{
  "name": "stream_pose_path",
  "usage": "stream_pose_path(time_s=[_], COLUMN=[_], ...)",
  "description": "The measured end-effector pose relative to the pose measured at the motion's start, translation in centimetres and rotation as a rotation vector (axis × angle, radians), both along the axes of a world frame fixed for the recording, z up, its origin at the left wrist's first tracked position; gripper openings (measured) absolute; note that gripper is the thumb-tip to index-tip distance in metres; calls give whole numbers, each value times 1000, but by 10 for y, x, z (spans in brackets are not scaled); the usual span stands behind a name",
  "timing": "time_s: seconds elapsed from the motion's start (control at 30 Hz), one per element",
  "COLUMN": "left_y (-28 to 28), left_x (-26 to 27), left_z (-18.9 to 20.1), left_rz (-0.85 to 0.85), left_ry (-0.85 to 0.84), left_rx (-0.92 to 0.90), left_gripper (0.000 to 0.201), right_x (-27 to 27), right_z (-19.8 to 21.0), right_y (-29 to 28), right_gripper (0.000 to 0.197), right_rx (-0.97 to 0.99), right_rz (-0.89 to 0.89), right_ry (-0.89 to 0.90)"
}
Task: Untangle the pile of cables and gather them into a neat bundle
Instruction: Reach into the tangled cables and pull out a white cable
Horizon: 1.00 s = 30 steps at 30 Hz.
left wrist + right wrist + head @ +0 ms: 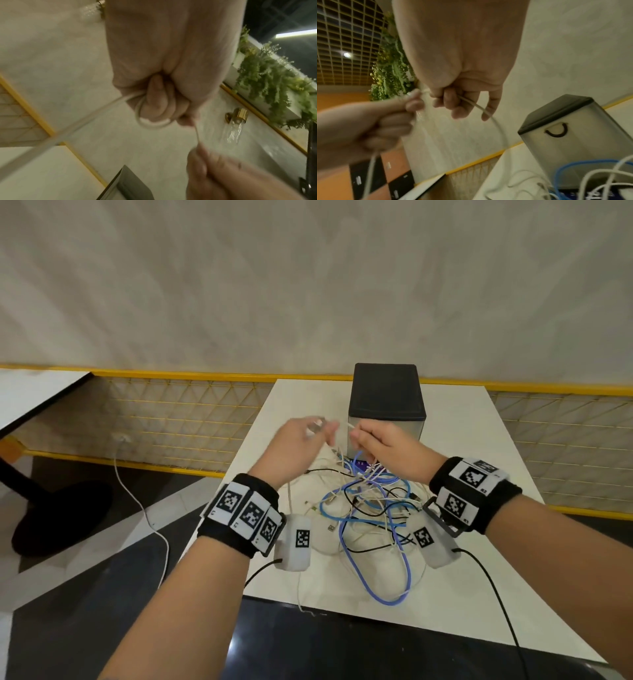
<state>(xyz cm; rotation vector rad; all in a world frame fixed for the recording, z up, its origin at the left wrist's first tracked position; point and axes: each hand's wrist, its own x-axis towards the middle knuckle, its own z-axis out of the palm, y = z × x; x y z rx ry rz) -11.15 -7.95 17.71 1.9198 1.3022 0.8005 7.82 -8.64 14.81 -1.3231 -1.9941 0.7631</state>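
Coiling one white cable (150, 125) in my left hand (291, 446), right hand (383, 450) pinching and feeding it. The tangled pile (373, 515) sits below on the worktop (479, 577); next I probably tug more slack free.

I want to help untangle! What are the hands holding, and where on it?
Both hold one white cable: the left hand grips a loop of it, the right hand pinches a nearby stretch.

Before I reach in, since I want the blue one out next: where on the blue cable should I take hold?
Take the blue cable at its big near loop, coming from the table's front edge. That loop lies flat, clear of the tangle, with bare table inside it for fingers to slip under. Further back it weaves through the white and black cables, where a pull would likely tighten things.
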Motion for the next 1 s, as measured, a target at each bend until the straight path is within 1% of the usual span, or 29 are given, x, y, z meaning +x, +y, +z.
stream_pose_path(time_s=[0.07, 0.1, 0.13, 0.17, 0.2, 0.23, 0.27, 0.3, 0.33, 0.37, 0.4, 0.43, 0.5, 0.53, 0.63, 0.67, 0.7, 0.73, 0.77, 0.8, 0.87, 0.9, 0.93, 0.97, 1.0], left_y=[9, 15, 20, 24, 25, 23, 18, 12, 5, 1, 1, 3, 7, 9, 18, 21, 23, 25, 25, 22, 12, 7, 3, 2, 2], left_x=[-8, -15, -22, -27, -30, -29, -24, -17, -9, -1, 4, 7, 8, 7, -7, -15, -22, -26, -27, -23, -10, -2, 5, 10, 13], left_z=[8, 11, 12, 9, 7, 4, -1, -4, -6, -9, -15, -18, -20, -17, 2, 9, 12, 12, 9, 5, -7, -12, -16, -20, -21], left_rz=[266, 372, 430, 443, 440, 416, 338, 220, 100, 9, -35, -43, -5, 59, 347, 428, 471, 477, 440, 355, 90, -35, -117, -151, -150], left_ry=[-250, -310, -323, -298, -235, -143, -52, 23, 88, 151, 203, 230, 188, 133, -93, -122, -112, -71, -25, 4, 65, 121, 178, 219, 220], left_rx=[27, 42, 57, 89, 134, 203, 264, 298, 292, 253, 218, 190, 186, 213, 292, 287, 268, 262, 274, 297, 276, 234, 194, 165, 158], left_gripper=[38, 37, 33, 25, 18, 26, 40, 49, 50, 46, 38, 34, 35, 35, 33, 36, 37, 35, 32, 34, 45, 45, 38, 29, 25], right_x=[9, 13, 15, 16, 15, 12, 9, 5, 0, -4, -7, -10, -11, -9, 5, 10, 14, 17, 17, 16, 9, 5, 2, -1, -2], right_z=[-11, -18, -24, -27, -29, -27, -25, -20, -15, -9, -4, 1, 5, 4, -17, -26, -32, -36, -37, -34, -23, -16, -10, -4, 0], right_y=[0, -1, -1, -2, -2, -2, -1, -1, 0, 1, 2, 3, 5, 5, -1, -4, -8, -10, -11, -12, -11, -10, -9, -9, -7], right_gripper=[31, 31, 31, 30, 30, 30, 30, 29, 29, 28, 27, 26, 23, 23, 31, 32, 33, 32, 32, 32, 34, 33, 32, 30, 28], right_rx=[-82, -113, -138, -159, -176, -189, -193, -183, -153, -104, -42, 18, 71, 38, -231, -310, -350, -360, -351, -317, -200, -125, -51, 12, 57], right_rz=[-3, -16, -27, -41, -62, -78, -81, -73, -55, -33, -14, -1, -14, -28, -41, -41, -54, -81, -106, -114, -79, -46, -14, 9, 16], right_ry=[-93, -137, -154, -150, -133, -108, -89, -83, -95, -107, -115, -122, -122, -116, -167, -183, -179, -163, -148, -158, -226, -251, -257, -247, -226])
